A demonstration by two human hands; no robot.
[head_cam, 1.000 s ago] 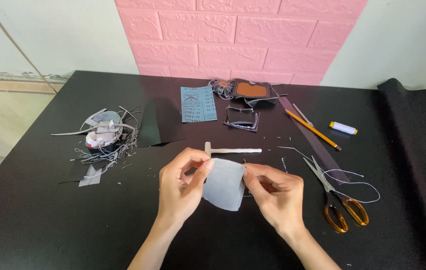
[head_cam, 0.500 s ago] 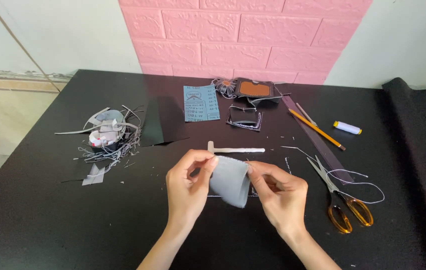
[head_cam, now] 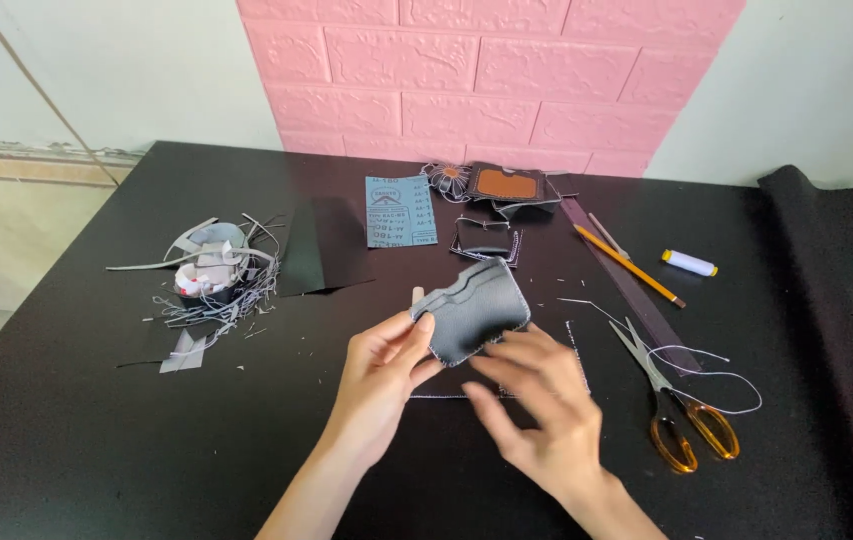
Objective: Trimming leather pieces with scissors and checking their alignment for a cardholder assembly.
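a black table [head_cam: 77, 440] sits by a pink brick wall [head_cam: 487, 70]. in the middle of the frame the left hand [head_cam: 382, 385] pinches the left edge of a dark card pouch [head_cam: 472, 312]. the right hand [head_cam: 537, 400] is loose and open, fingers spread just under the pouch's lower edge. scissors [head_cam: 672, 400] lie close at the right. a scrap pile [head_cam: 212, 280] sits at the left. the table's lower left has lots of bare room.

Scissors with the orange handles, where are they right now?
In the head view the scissors lie on the black table, right of the right hand, with white thread looping over them and the pencil beyond.
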